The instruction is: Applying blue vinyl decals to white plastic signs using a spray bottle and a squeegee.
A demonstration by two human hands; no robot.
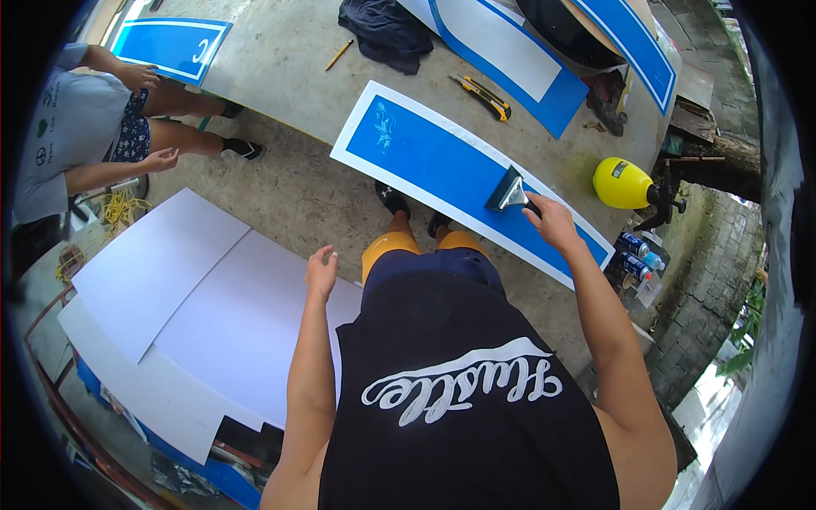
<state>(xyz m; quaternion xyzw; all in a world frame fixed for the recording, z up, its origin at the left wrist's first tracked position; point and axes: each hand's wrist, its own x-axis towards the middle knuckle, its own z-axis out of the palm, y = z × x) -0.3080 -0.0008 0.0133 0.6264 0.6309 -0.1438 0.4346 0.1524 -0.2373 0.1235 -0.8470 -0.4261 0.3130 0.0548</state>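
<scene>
A long panel with a white border and a blue face lies slanting across the table's near edge. My right hand is closed around the black handle of a squeegee, whose wide dark blade rests on the blue face. Near the panel's left end, whitish marks or wrinkles show on the blue. My left hand hangs free in front of my body, fingers apart and holding nothing. Beyond the panel lie a yellow-and-black utility knife and a pencil.
On the concrete table are a dark cloth, a blue-and-white sheet and a yellow sprayer bottle. Spray cans stand at right. White boards are stacked at left. A person stands by another blue panel.
</scene>
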